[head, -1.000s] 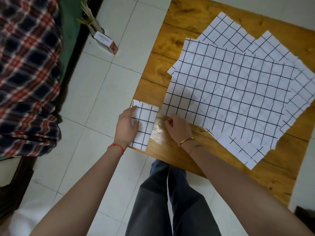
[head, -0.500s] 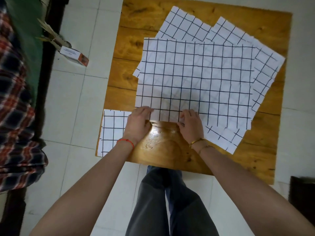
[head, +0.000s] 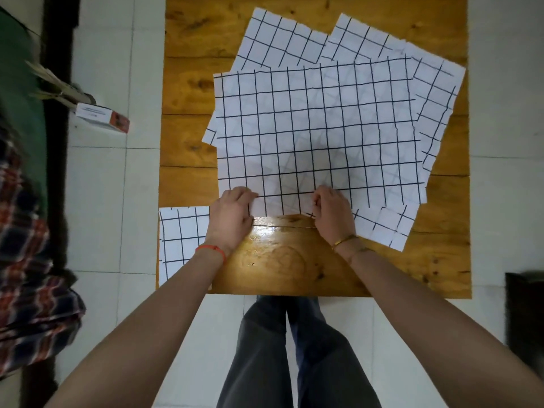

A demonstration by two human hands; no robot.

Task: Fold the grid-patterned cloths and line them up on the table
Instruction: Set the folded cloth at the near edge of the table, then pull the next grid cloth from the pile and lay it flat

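Several white cloths with black grid lines lie fanned in a pile on the wooden table (head: 188,83). The top cloth (head: 318,128) lies flat and wide over the others. My left hand (head: 232,214) and my right hand (head: 334,213) both pinch its near edge, about a hand's width apart, fingers curled over the hem. A small folded grid cloth (head: 182,240) sits at the table's near left corner, partly under my left forearm. Corners of lower cloths (head: 385,228) stick out at the right and far side.
A small white and orange box (head: 101,117) lies on the tiled floor left of the table, beside some sticks. A plaid fabric (head: 26,275) hangs at the far left. A dark object (head: 524,307) stands at the right edge. My legs show below the table.
My left hand left the folded cloth at the corner and came to the top cloth's near edge beside my right hand. The view swung so the table now sits square.
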